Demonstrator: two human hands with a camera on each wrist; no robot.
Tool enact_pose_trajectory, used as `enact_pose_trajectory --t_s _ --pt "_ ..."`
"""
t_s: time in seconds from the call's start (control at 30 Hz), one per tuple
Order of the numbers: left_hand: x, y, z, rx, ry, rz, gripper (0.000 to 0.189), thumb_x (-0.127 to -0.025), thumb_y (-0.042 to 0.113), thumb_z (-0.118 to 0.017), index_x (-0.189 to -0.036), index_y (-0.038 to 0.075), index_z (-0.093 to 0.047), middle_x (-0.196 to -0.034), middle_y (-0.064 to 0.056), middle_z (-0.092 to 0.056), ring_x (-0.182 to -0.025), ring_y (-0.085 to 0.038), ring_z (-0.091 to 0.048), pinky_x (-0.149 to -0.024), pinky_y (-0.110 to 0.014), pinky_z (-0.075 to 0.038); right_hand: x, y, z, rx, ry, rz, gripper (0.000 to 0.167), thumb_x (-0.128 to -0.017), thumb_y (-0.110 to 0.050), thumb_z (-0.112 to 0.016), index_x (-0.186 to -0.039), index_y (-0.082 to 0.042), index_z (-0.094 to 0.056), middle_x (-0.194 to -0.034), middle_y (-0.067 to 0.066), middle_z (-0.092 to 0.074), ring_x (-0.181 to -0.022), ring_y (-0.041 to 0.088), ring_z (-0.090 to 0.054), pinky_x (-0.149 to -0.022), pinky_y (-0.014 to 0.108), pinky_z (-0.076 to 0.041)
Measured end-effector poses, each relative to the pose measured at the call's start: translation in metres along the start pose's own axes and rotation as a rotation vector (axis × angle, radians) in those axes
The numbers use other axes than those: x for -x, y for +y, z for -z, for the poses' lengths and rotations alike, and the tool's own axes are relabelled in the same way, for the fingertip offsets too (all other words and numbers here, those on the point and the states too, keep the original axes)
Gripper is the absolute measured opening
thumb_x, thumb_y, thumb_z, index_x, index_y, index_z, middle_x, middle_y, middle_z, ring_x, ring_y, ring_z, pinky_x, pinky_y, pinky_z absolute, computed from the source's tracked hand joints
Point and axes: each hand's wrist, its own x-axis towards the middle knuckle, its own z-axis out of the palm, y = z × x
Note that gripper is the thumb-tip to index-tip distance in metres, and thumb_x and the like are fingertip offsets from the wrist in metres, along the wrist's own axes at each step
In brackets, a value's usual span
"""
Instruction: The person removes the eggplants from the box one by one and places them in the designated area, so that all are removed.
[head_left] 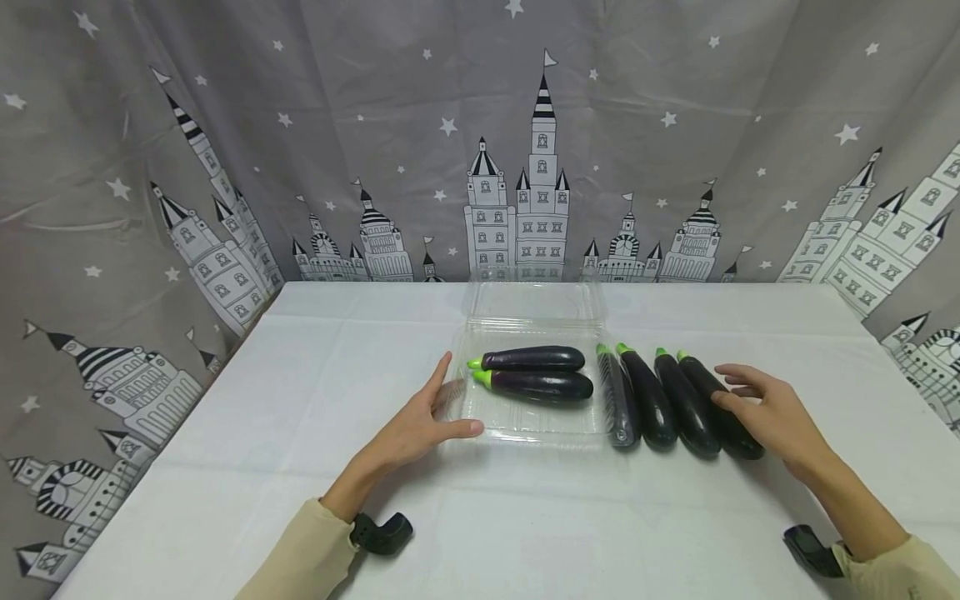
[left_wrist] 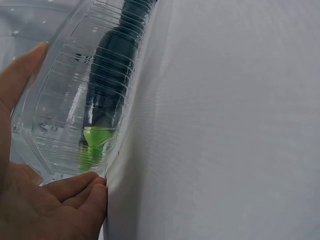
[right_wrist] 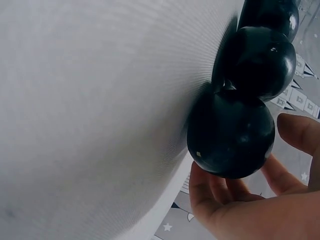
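A clear plastic clamshell container [head_left: 517, 422] lies with its lid [head_left: 536, 302] folded back. Inside it, two dark eggplants [head_left: 536, 386] with green stems lie side by side, stems to the left. My left hand [head_left: 416, 425] spans the container's left front corner, thumb extended at the front rim and fingers along the left wall. Several more eggplants lie in a row on the right; the leftmost one [head_left: 621, 408] overlaps the ridged right wall. Beside the rightmost eggplant [head_left: 738, 429], my right hand [head_left: 772, 417] has fingers at its outer side and thumb held apart from it.
A white cloth [head_left: 555, 517] covers the table. Behind the table and along both sides hangs a grey curtain [head_left: 390, 125] printed with castles and stars. A black strap device [head_left: 382, 533] sits on the left wrist, another [head_left: 813, 550] on the right.
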Motion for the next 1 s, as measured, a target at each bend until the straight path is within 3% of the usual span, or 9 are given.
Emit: enact_pose_trajectory --t_s 0.23,0.6,0.87,0.93,1.0 --pt "-0.001 0.000 0.000 -0.003 -0.001 0.005 0.118 -0.078 0.044 -0.083 -0.160 0.025 0.000 -0.159 -0.018 -0.024 -0.148 -0.030 -0.016 -0.116 -0.052 -0.014 0.001 -0.003 0.001 0.005 0.017 0.023 0.051 -0.102 -0.022 -0.055 -0.141 0.008 -0.045 -0.135 0.039 -0.044 -0.121 0.053 -0.044 -0.091 0.065 -0.042" --pt "0.001 0.002 -0.001 -0.006 0.008 0.013 0.119 -0.078 0.043 -0.083 -0.160 0.024 0.000 -0.159 -0.019 -0.024 -0.147 -0.030 -0.017 -0.116 -0.052 -0.014 0.004 -0.015 -0.003 0.041 0.134 0.171 0.043 -0.100 -0.018 -0.058 -0.135 0.007 -0.052 -0.137 0.034 -0.043 -0.122 0.052 -0.044 -0.094 0.064 -0.041" --pt "-0.001 0.000 -0.001 -0.014 0.002 0.007 0.118 -0.078 0.043 -0.082 -0.160 0.024 0.000 -0.159 -0.019 -0.024 -0.147 -0.030 -0.017 -0.116 -0.052 -0.014 0.008 -0.031 -0.005 0.061 0.142 0.286 0.039 -0.095 -0.009 -0.063 -0.130 0.006 -0.056 -0.131 0.030 -0.050 -0.117 0.048 -0.048 -0.091 0.064 -0.042" --pt "-0.001 0.000 -0.001 -0.013 0.000 0.006 0.118 -0.078 0.044 -0.082 -0.160 0.025 0.000 -0.159 -0.019 -0.025 -0.147 -0.030 -0.017 -0.116 -0.052 -0.015 0.009 -0.036 -0.006 0.055 0.124 0.306 0.039 -0.095 -0.009 -0.064 -0.130 0.005 -0.057 -0.130 0.027 -0.052 -0.116 0.045 -0.049 -0.091 0.061 -0.043" --pt "0.000 0.000 -0.001 -0.010 0.000 0.006 0.119 -0.078 0.044 -0.083 -0.160 0.025 0.000 -0.158 -0.018 -0.026 -0.147 -0.029 -0.018 -0.116 -0.051 -0.015 0.012 -0.042 -0.008 0.039 0.103 0.314 0.039 -0.095 -0.009 -0.065 -0.131 0.002 -0.057 -0.130 0.023 -0.054 -0.116 0.042 -0.051 -0.095 0.048 -0.046"
